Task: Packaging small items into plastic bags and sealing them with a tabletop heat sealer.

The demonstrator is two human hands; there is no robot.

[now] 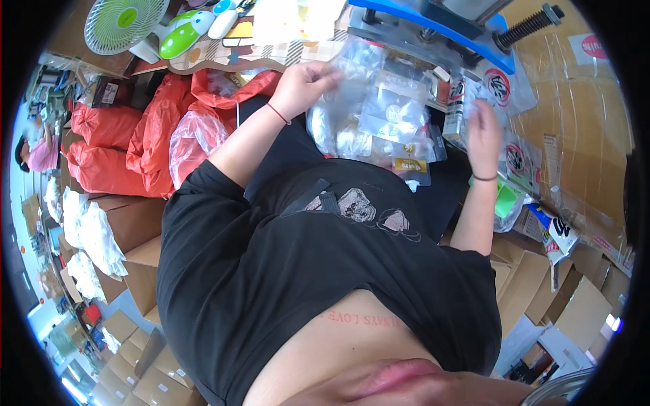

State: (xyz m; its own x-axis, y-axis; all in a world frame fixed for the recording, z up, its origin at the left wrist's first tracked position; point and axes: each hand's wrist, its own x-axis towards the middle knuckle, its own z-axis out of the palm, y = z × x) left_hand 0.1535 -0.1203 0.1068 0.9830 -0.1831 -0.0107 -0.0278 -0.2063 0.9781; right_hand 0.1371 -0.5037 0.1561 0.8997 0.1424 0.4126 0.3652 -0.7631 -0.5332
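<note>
My left hand (305,88) is closed in a pinch at the upper middle. Between its fingertips is the edge of a clear plastic bag (351,76), partly smeared by motion. Over my lap lies a pile of clear plastic packets (394,108), some with printed labels; a packet with a yellow label (410,165) sits at the near edge. On the right, my right hand (485,139) is raised beside a white box with dark print (454,107). Its fingers are blurred, so whether it holds anything is hidden.
A blue-framed press with a spring (433,27) stands at the far right. Far left, a green and white fan (127,24) is on the checked tabletop (203,59). Red plastic sacks (152,132) fill the left. Cardboard (575,108) walls the right; cartons (145,271) stand behind.
</note>
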